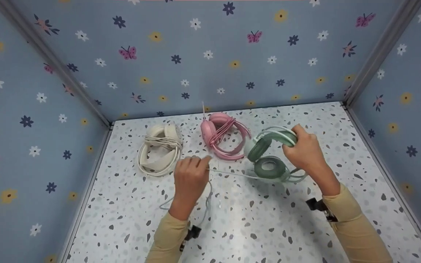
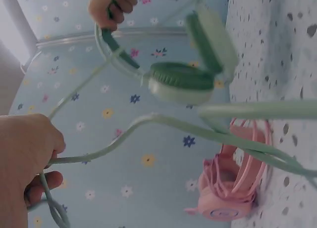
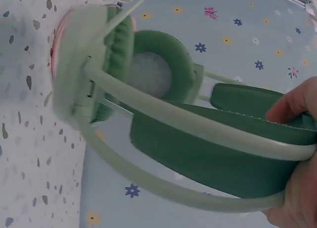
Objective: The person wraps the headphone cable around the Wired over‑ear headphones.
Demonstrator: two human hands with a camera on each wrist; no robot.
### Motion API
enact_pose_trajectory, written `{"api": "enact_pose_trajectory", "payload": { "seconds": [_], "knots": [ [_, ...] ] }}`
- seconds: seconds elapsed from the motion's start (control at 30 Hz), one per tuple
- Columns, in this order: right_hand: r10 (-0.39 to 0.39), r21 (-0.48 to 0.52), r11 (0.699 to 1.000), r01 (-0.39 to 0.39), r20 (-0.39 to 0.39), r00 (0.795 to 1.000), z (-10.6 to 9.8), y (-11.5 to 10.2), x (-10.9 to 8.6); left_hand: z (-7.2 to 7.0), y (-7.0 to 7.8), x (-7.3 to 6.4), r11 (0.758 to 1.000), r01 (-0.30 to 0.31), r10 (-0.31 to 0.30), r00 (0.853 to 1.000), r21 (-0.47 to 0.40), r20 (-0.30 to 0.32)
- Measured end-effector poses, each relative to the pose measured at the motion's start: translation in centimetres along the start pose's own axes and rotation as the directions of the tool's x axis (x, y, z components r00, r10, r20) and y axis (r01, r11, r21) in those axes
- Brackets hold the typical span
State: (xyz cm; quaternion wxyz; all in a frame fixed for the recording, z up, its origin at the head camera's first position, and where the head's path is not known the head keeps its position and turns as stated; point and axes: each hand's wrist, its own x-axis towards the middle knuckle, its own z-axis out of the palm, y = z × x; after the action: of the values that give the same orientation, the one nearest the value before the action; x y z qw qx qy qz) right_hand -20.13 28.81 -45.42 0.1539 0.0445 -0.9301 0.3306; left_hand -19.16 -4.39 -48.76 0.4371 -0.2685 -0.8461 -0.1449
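Observation:
My right hand [image 1: 304, 149] grips the headband of a pair of green headphones [image 1: 270, 167], its ear cups hanging toward the left. In the right wrist view, thumb and fingers close round the green padded band [image 3: 208, 144]. My left hand [image 1: 192, 175] holds the headphones' pale green cable [image 2: 163, 120], which stretches across to the ear cups. Loose loops of that cable trail below the left hand onto the table. Just beyond the hands lie pink headphones [image 1: 238, 153], their cord bundled round the band. Cream headphones [image 1: 155, 167], wrapped in their own cord, lie left of them.
The white speckled table [image 1: 254, 226] is enclosed by blue flowered panels at the back [image 1: 210, 40] and both sides. Grey metal strips [image 1: 60, 76] run along the corners where the panels meet.

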Motion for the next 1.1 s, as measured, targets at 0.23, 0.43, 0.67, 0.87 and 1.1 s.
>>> {"api": "enact_pose_trajectory", "payload": {
  "seconds": [0.23, 0.43, 0.67, 0.87, 1.1],
  "knots": [
    [-0.071, 0.081, 0.996, 0.039, 0.448, 0.891, -2.0, -1.3, 0.1, 0.7, -4.6, 3.9, 0.994, -0.022, 0.006, 0.989, 0.107, 0.15],
    [-0.343, 0.502, 0.865, -0.016, 0.614, 0.71, -2.3, -0.6, 0.0, 3.0, -7.9, 4.9, 0.991, -0.016, -0.02, 0.964, 0.133, 0.264],
    [-0.792, 0.863, 0.173, -0.475, 0.408, 0.454, 0.3, 2.5, 0.0, 6.1, -9.1, 2.7, 0.992, 0.1, -0.124, 0.915, 0.082, 0.383],
    [-0.826, 0.732, -0.353, -0.582, 0.048, 0.562, 3.0, 4.2, -0.1, 8.1, -6.7, -1.2, 0.997, 0.077, -0.076, 0.845, 0.019, 0.53],
    [-0.536, 0.631, -0.681, -0.372, -0.083, 0.84, 2.2, 3.1, 0.2, 8.3, -2.1, -6.1, 0.99, 0.091, -0.023, 0.853, -0.106, 0.522]
  ]
}}
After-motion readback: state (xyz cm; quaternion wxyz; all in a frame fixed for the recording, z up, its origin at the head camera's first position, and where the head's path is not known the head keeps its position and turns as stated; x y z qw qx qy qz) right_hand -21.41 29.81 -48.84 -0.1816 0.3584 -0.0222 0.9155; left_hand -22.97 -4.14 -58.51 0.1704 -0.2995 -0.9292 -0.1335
